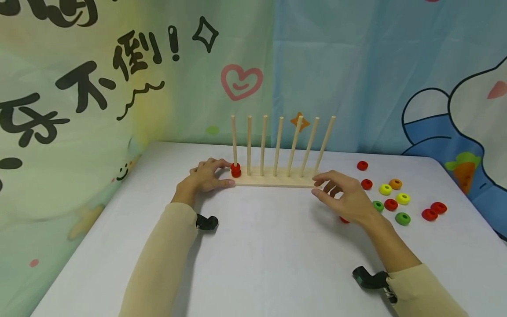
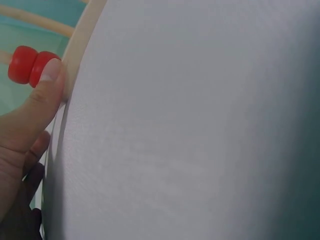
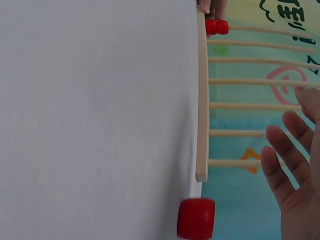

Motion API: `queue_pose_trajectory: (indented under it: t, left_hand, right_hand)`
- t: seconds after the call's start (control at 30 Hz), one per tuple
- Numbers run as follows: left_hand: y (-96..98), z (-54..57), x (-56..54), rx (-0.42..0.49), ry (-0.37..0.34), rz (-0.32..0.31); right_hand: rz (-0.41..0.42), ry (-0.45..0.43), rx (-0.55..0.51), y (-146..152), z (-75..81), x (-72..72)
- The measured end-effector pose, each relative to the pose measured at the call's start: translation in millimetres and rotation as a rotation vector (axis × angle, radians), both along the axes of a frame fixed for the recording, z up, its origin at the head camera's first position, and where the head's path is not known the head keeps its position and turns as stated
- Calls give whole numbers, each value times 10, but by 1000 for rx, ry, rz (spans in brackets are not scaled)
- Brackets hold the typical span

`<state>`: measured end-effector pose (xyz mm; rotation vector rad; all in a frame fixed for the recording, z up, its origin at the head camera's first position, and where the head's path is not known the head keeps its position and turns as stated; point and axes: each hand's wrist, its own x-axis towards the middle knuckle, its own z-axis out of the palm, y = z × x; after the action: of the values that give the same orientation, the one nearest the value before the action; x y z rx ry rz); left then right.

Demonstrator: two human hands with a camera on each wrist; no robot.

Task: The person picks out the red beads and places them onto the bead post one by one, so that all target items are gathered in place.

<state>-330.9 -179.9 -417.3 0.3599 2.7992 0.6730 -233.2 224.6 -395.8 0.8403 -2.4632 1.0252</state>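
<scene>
A pale wooden peg board (image 1: pixel 273 179) with a row of several upright pegs stands toward the back of the table. Two red beads (image 1: pixel 236 170) are stacked on its leftmost peg. My left hand (image 1: pixel 206 175) grips the board's left end, thumb at the front edge and fingers behind. In the left wrist view the thumb (image 2: pixel 47 85) lies right beside the lower red bead (image 2: pixel 44 65). My right hand (image 1: pixel 346 196) hovers by the board's right end, fingers loosely bent and parted, holding nothing. Partly hidden below it on the table is a red bead (image 1: pixel 343 219).
Loose beads lie scattered at the right: several red ones (image 1: pixel 391 204), two yellow (image 1: pixel 403 198), two green (image 1: pixel 402 219) and an orange one (image 1: pixel 395 184). Behind the white table (image 1: pixel 269 255) hangs a printed cloth (image 1: pixel 325 79).
</scene>
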Motion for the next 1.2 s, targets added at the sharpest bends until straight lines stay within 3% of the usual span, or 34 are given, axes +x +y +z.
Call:
queue_pose_trajectory:
  t: [0.4,0.73,0.97,1.2]
  left_hand:
    - [25,-15,12,7,-10,-2]
    - [-35,-15,20,6,-3,-1]
    - [-33,-30,13,-2,-10,-12]
    - [-21,-12,5,-3,-8,-11]
  right_hand:
    - [-51,-156,128,306,27,150]
    - [-63,-367,189,407,71,209]
    - [-51,-409,206,484,48,285]
    - [-96,-432,265,513,24,313]
